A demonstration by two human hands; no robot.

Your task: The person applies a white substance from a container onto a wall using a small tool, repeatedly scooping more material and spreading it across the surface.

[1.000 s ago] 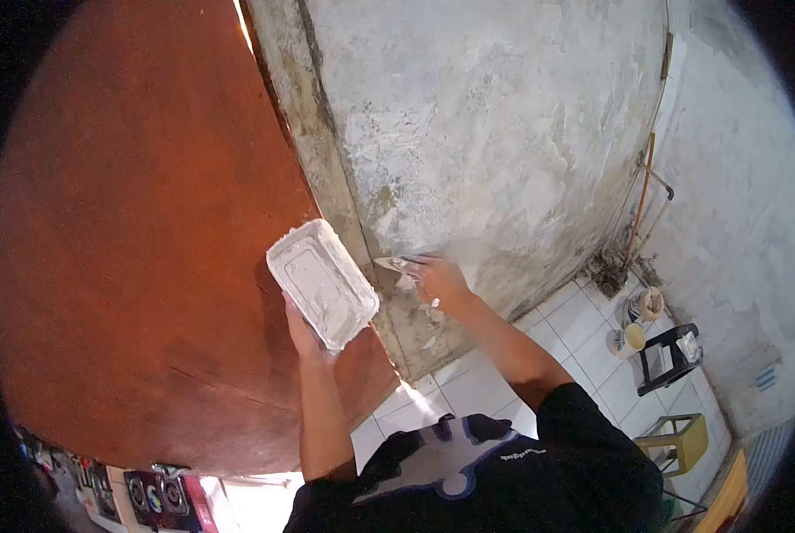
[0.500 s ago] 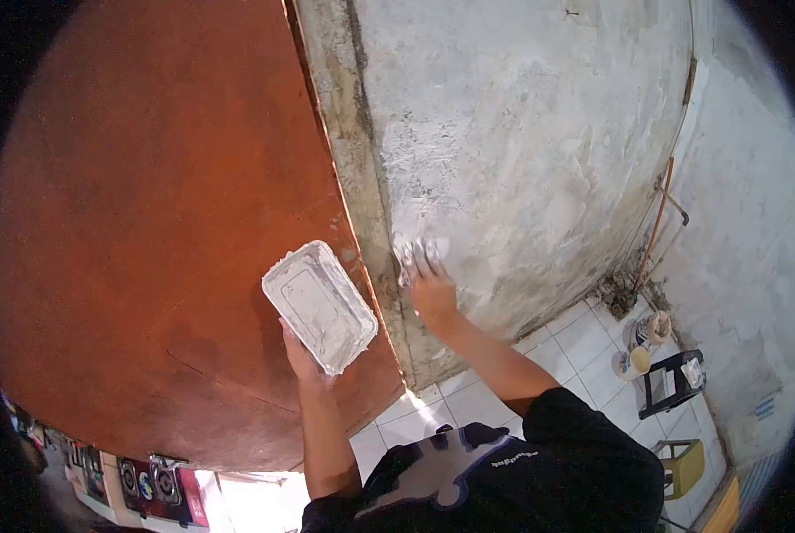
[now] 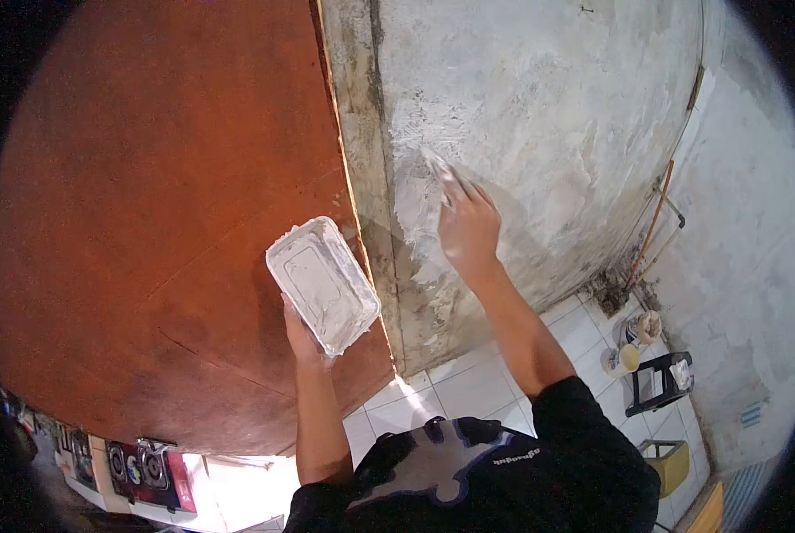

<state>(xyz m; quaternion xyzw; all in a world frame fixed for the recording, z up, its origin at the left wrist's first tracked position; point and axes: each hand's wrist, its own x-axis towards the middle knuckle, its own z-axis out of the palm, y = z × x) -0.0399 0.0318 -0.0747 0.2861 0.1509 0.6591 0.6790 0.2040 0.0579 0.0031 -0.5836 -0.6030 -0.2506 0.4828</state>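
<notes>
My left hand (image 3: 301, 335) grips a rectangular plastic tub (image 3: 312, 277) from below, its fingers mostly hidden behind it. White putty coats the tub's inside and rim, with a thicker heap along the lower right. My right hand (image 3: 469, 226) is closed on what looks like a putty knife (image 3: 434, 163), flat and smeared white; the fingers cover most of it. Its tip is at the grey plastered wall (image 3: 540, 115), just below a rough white putty patch (image 3: 429, 120). White smears also show on my right fingers.
A reddish-brown panel (image 3: 175, 160) stands left of a bare concrete strip (image 3: 362, 133). At lower right on the tiled floor (image 3: 469, 377) are a black stool (image 3: 651, 386), a pale tub (image 3: 626, 359), a bucket (image 3: 648, 327) and an olive stool (image 3: 668, 466). A stove (image 3: 140, 466) shows at lower left.
My right hand has moved up the wall and slightly right, turning so its back shows more. The tub stays in my left hand, slightly higher in view. The whole view has shifted a little.
</notes>
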